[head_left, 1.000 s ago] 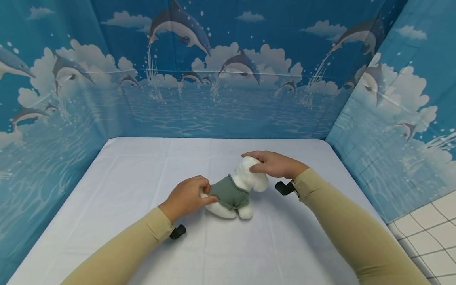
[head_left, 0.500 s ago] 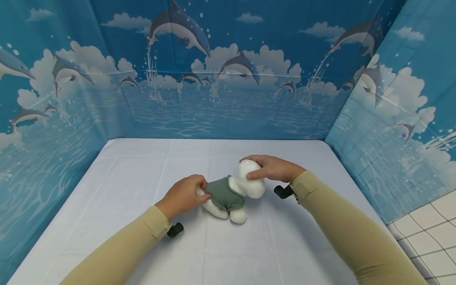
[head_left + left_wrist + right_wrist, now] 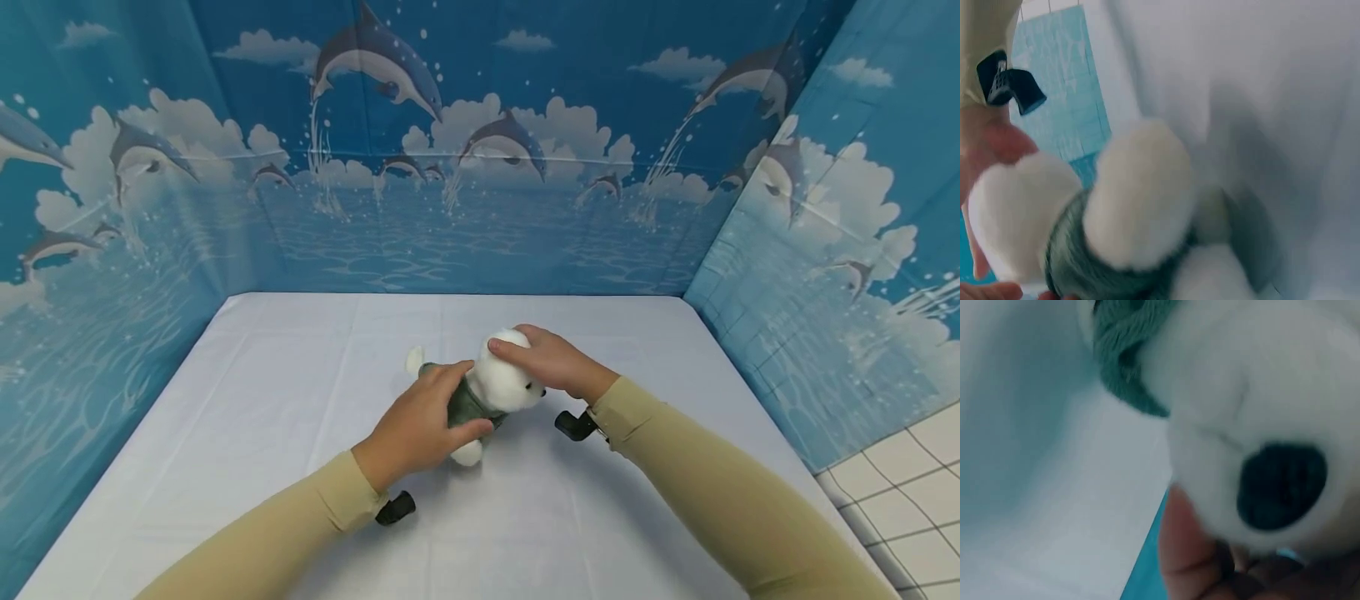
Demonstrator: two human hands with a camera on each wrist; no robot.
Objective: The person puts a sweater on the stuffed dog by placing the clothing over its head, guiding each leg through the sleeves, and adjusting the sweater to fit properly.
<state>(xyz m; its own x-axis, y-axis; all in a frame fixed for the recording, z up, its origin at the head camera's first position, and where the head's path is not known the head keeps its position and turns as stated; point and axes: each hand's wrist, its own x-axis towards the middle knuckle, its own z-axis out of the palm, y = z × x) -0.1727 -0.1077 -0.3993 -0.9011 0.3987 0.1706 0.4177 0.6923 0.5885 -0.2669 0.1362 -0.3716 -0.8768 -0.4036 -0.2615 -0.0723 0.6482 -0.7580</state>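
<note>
A white plush dog in a knitted green shirt is between my hands in the head view. My left hand holds its body, thumb across the chest side and fingers over the back. My right hand grips the head from above, thumb on the crown. The dog faces right, its dark nose large in the right wrist view. In the left wrist view a white paw and the shirt show, blurred. Much of the body is hidden under my left hand.
White cloth covers the table. A blue dolphin-print curtain stands along the back and both sides. White tiles appear at the lower right. Black wrist cameras hang below both sleeves.
My left hand has shifted from the rump forward onto the body. The dog has turned, its rear swinging back and its face coming into view. My right hand has moved slightly left with the head.
</note>
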